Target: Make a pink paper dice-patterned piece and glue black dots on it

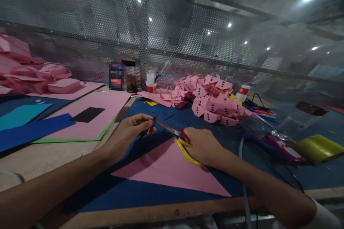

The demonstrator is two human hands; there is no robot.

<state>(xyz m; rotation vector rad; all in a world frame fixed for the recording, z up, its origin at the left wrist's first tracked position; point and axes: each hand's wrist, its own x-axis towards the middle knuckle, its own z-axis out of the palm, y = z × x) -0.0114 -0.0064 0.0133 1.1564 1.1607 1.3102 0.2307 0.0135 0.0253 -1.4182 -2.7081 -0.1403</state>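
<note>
My right hand is closed round the yellow and red handles of a pair of scissors, whose blades point left. Between the thumb and fingers of my left hand is a thin dark strip, probably black paper; the scissor tips reach it there. How far the blades are apart is hard to see. Below both hands, a triangular pink sheet lies flat on the blue table surface, partly under my right hand.
Folded pink paper shapes with dark dots are heaped behind. At left lie pink sheets, a black piece, blue strips and more pink shapes. A glue gun, yellow tape roll and cables are at right.
</note>
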